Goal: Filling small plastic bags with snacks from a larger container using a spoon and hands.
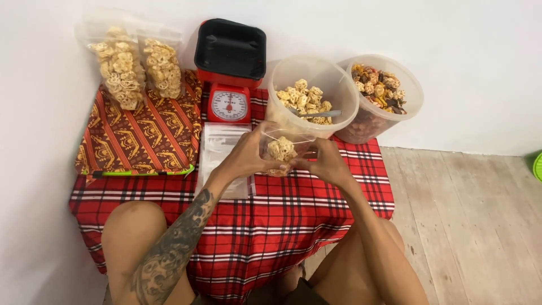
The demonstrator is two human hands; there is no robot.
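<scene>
Head view: clear bag point(280, 148) of pale ring-shaped crackers between both hands.

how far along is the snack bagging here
Done: two filled bags lean on the wall. In hand: left hand and right hand hold a part-filled clear bag. Left: the plain-cracker tub and mixed-snack tub still hold plenty, and empty bags remain.

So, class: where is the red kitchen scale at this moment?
In the head view, the red kitchen scale stands at the back of the plaid cloth, left of centre, between the filled snack bags and the pale-snack tub.
</scene>
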